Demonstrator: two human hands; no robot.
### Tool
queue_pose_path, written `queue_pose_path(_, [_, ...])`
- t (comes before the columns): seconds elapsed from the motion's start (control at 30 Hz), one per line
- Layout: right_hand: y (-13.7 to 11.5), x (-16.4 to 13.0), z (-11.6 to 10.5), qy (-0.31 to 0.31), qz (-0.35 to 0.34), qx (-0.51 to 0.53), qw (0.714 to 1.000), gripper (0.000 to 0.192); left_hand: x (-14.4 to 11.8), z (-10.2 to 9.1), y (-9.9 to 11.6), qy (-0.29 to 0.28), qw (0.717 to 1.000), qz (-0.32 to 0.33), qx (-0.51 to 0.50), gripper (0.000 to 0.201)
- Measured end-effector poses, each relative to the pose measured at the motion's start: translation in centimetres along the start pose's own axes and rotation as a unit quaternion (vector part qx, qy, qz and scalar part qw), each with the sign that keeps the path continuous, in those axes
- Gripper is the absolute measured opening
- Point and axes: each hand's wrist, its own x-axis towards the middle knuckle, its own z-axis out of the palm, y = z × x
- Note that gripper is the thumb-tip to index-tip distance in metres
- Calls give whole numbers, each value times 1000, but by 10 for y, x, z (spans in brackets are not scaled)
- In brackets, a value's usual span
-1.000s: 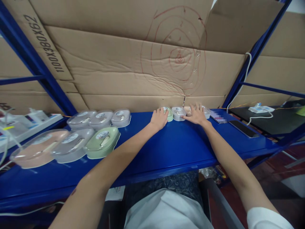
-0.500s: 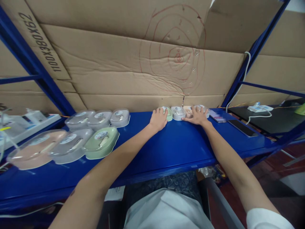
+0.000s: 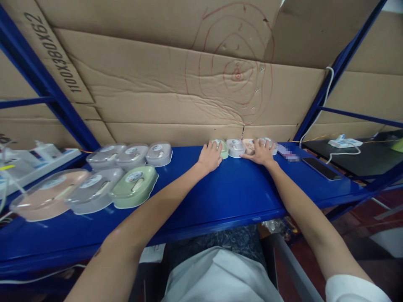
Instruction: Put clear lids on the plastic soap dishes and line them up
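Bare arms stretched forward, left hand palm down, fingers bent, right hand palm down, fingers splayed

Tabletop: smooth, glossy, painted-metal look. Left boxes and far-right boxes: shiny plastic, see-through on top. Far backboard: matt cardboard, creased. Near shirt: matt cloth.

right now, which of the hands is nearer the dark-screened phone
Right. The right hand is left of the dark-screened phone, by the peach lunch box; the left hand is farther left, at the green lunch box in the same row.
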Motion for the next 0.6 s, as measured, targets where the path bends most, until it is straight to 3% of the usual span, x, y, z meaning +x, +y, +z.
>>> queue_pose_path(0.43, [1,3,1,4,5,6,1000,131,-3,-2,-3,-1,1000,0,-20,74])
queue_pose_path(0.6, [1,2,-1,8,0,17,1000,133,-7,-16,-10,-20,996,-52,-68,79])
